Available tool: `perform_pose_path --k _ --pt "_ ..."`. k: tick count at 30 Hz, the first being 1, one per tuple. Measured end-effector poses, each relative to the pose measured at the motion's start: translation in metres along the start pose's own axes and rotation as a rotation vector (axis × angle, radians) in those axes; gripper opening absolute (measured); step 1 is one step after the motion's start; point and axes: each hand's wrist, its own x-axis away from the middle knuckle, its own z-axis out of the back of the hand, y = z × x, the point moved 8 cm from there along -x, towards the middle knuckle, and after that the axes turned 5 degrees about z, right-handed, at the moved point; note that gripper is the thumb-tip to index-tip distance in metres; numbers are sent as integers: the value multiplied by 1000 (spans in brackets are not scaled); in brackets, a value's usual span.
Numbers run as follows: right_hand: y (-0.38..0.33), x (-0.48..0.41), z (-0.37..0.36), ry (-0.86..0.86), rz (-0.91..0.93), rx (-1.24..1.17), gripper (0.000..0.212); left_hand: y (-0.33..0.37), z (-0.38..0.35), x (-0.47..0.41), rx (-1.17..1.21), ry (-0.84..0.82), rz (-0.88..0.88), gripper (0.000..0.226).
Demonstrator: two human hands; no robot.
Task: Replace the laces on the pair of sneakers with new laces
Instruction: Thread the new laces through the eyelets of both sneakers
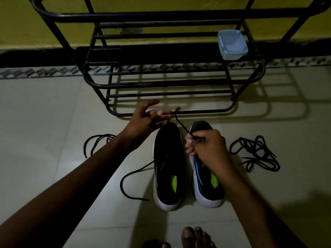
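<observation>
Sneakers: two, side by side mid-floor, left sneaker and right sneaker.
Left hand: pinches the taut lace above the left sneaker's toe.
Right hand: curled, pinching the same lace over the right sneaker.
Loose laces: one loop left, one tangle right.
Far: one rack, one plastic box.

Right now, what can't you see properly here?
Head view:
- Left hand: fingers motion-blurred; grip on the lace unclear.
- Right sneaker eyelets: covered by the right hand.
- Floor laces: partly behind the left forearm.
- Rack: top cut off by the upper edge.
</observation>
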Motion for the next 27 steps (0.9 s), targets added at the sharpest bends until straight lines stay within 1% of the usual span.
perform_pose_path --k 1,3,4,6,8,9,13,17,20,21,23,24,27 --pt "1 -1 -3 -1 4 16 14 -6 7 0 -94 49 19 31" --pt "8 -4 -9 -2 -5 35 18 -16 19 7 -453 169 -13 14" --pt "11 -6 -12 -1 -14 37 21 -20 20 13 -599 187 -42 8" --pt "18 -9 -17 -4 -23 61 25 -36 12 26 -739 108 -61 4" --pt "21 -12 -22 -30 -10 123 26 -50 3 42 -861 50 -71 11" --pt "22 -13 -24 -47 0 146 27 -54 1 47 -909 58 -98 16" --pt "27 -14 -30 -62 15 225 25 -63 -1 60 -962 156 -229 18" --pt "27 -16 -30 -43 32 266 29 -67 2 61 -943 246 -196 20" --pt "23 -18 -29 -41 61 328 37 -62 -4 60 -1077 262 -232 24" --pt "20 -19 -28 -46 80 356 39 -63 -4 58 -1108 270 -218 26" --pt "15 -21 -27 -66 109 393 39 -66 -2 53 -1115 298 -135 21" --pt "12 -22 -27 -77 119 411 38 -68 -1 52 -1085 306 -81 17" --pt "7 -23 -27 -106 157 474 39 -74 2 49 -873 351 38 8"
